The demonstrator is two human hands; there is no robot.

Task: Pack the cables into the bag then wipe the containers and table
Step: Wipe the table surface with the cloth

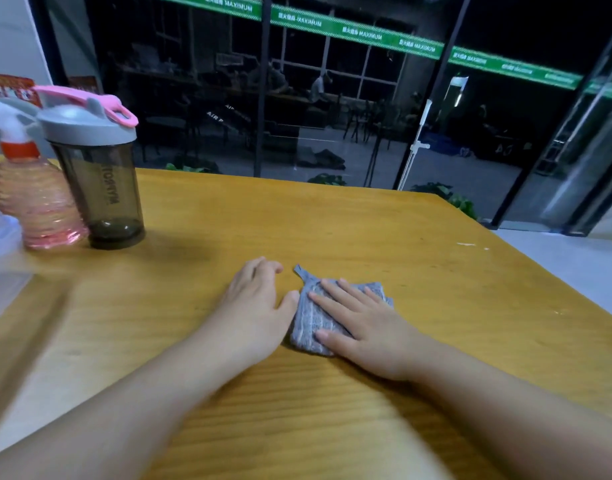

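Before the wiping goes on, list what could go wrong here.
1. The right hand presses the grey cloth flat, with straight fingers; a hard push might let it slip out.
2. The shaker bottle and spray bottle stand upright at the table's left; a wide leftward sweep could topple them.

both forearms reached forward over the table (401,230); the left hand (254,308) lay flat, fingers relaxed, the right hand (363,323) spread flat, pressing down.
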